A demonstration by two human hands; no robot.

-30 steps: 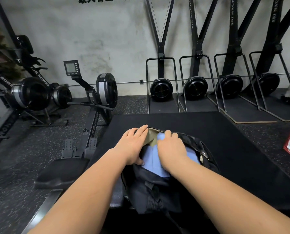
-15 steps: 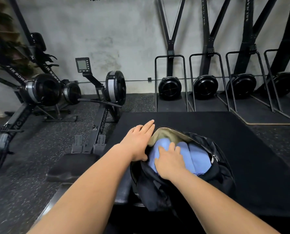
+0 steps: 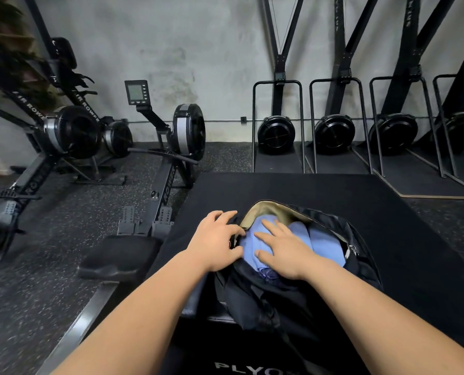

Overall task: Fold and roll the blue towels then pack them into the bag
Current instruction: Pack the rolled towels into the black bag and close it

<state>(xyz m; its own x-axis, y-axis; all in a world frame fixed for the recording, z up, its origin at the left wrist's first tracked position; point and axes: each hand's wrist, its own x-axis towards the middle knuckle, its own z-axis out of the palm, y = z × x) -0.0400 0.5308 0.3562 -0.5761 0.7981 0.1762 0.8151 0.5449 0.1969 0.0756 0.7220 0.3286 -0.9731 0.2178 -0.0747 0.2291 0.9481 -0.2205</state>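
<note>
We see the left hand (image 3: 216, 239) hook its fingers over the rim of the black backpack (image 3: 266, 301), apparently to hold the mouth wide. The right hand (image 3: 282, 253), fingers flat, presses the rolled blue towels (image 3: 325, 244) down inside, likely to seat them snugly. The pack lies on a black surface (image 3: 306, 190) lettered "PLYO", cut off by the frame edge; a rowing machine (image 3: 71, 131) behind reads "AIR ROWER".

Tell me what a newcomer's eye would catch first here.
An open black bag sits centre on a black surface, where the right hand presses flat on rolled blue towels while the left hand holds its rim. Behind, rowing machines stand left and ski machines line the wall.
</note>
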